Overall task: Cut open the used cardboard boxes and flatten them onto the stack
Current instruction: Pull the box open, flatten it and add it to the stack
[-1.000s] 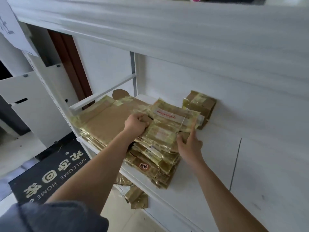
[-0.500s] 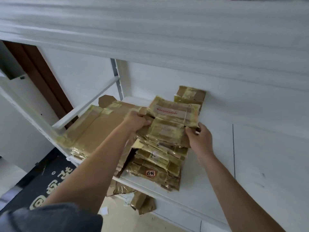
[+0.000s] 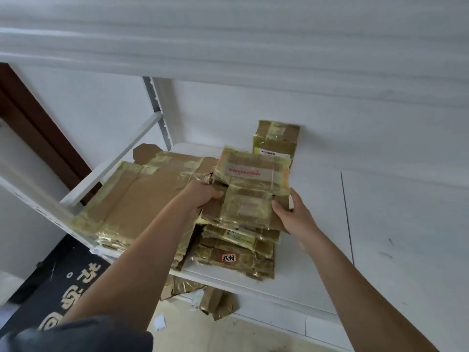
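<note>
A flattened, tape-covered cardboard box point(image 3: 250, 189) lies on top of a stack of small flattened boxes point(image 3: 233, 255) on the white shelf point(image 3: 317, 224). My left hand point(image 3: 203, 194) grips its left edge with curled fingers. My right hand point(image 3: 291, 214) holds its right edge, thumb on top. A larger flattened box point(image 3: 137, 199) lies to the left, partly under my left arm. One small taped box point(image 3: 276, 141) stands at the back against the wall.
A white shelf board point(image 3: 253, 47) hangs low overhead. A metal upright point(image 3: 154, 107) and rail bound the shelf's left end. Cardboard scraps point(image 3: 215, 301) lie on the floor below, beside a black doormat point(image 3: 58, 290).
Both hands have kept hold of the top flattened box and shifted it slightly on the stack. The view has moved closer and turned right.
</note>
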### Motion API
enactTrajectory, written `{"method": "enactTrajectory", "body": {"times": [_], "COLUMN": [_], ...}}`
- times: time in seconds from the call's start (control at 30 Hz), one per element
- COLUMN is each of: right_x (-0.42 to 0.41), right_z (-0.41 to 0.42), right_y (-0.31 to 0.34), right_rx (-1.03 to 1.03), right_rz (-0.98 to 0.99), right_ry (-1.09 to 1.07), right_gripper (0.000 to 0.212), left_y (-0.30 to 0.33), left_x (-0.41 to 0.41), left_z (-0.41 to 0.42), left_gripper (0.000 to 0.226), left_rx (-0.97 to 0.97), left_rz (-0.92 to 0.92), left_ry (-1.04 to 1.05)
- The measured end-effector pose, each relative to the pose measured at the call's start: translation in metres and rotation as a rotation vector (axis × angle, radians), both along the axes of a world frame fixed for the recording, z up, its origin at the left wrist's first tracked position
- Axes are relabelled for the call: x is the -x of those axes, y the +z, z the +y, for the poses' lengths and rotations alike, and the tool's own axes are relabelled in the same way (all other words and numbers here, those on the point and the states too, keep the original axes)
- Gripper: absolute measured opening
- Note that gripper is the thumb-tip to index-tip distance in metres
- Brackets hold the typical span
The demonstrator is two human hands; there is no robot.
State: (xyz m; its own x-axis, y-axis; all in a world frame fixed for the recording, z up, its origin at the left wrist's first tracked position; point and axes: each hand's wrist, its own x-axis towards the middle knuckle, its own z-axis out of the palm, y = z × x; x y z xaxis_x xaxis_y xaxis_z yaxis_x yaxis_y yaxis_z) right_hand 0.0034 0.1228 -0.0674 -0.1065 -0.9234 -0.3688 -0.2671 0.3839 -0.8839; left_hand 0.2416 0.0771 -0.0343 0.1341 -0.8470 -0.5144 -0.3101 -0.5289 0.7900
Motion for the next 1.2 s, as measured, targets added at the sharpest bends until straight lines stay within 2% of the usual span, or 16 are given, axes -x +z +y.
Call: {"method": "enactTrajectory", "body": {"times": [0.07, 0.13, 0.27, 0.43, 0.57, 0.63, 0.73, 0.8, 0.83, 0.9, 0.97, 1.03, 1.2], "right_x": [0.0, -0.001, 0.0, 0.0, -0.004, -0.006, -0.007, -0.001, 0.003, 0.005, 0.004, 0.001, -0.013], "right_z": [0.001, 0.002, 0.003, 0.004, 0.001, 0.0, -0.003, -0.007, -0.007, -0.002, 0.006, 0.007, 0.004], "right_y": [0.002, 0.006, 0.011, 0.012, 0.012, 0.011, 0.006, 0.0, -0.003, -0.011, -0.016, -0.015, -0.003], "right_rx": [0.039, 0.095, 0.182, 0.253, 0.327, 0.351, 0.313, 0.18, 0.095, -0.028, -0.048, -0.048, 0.074], "right_rz": [0.035, 0.096, 0.205, 0.131, 0.131, 0.192, 0.28, 0.311, 0.278, 0.068, -0.063, -0.101, -0.03], "right_ry": [0.0, 0.019, 0.032, -0.03, -0.127, -0.1, 0.009, 0.07, 0.089, 0.097, 0.07, 0.035, 0.025], "right_gripper": [0.077, 0.077, 0.075, 0.064, 0.059, 0.06, 0.06, 0.059, 0.059, 0.059, 0.06, 0.059, 0.065], "left_y": [-0.001, 0.0, 0.0, 0.005, 0.003, 0.004, -0.003, -0.01, -0.014, -0.021, -0.022, -0.021, 0.001], "left_x": [-0.002, -0.004, -0.009, -0.005, 0.001, 0.003, 0.006, 0.009, 0.011, 0.014, 0.015, 0.015, -0.003], "left_z": [-0.002, -0.001, 0.002, 0.008, 0.012, 0.012, 0.014, 0.021, 0.024, 0.026, 0.025, 0.024, 0.017], "left_gripper": [0.02, 0.017, 0.021, 0.025, 0.041, 0.048, 0.052, 0.059, 0.066, 0.076, 0.073, 0.064, 0.047], "left_rx": [0.018, 0.009, 0.005, 0.021, 0.048, 0.077, 0.039, -0.014, -0.029, -0.032, -0.006, 0.016, 0.054], "left_rz": [0.052, 0.14, 0.14, 0.058, 0.085, 0.0, -0.051, -0.003, 0.03, 0.058, 0.07, 0.102, 0.102], "left_ry": [0.0, -0.02, -0.067, -0.064, -0.001, -0.022, -0.072, -0.058, -0.032, -0.012, -0.01, 0.004, 0.052]}}
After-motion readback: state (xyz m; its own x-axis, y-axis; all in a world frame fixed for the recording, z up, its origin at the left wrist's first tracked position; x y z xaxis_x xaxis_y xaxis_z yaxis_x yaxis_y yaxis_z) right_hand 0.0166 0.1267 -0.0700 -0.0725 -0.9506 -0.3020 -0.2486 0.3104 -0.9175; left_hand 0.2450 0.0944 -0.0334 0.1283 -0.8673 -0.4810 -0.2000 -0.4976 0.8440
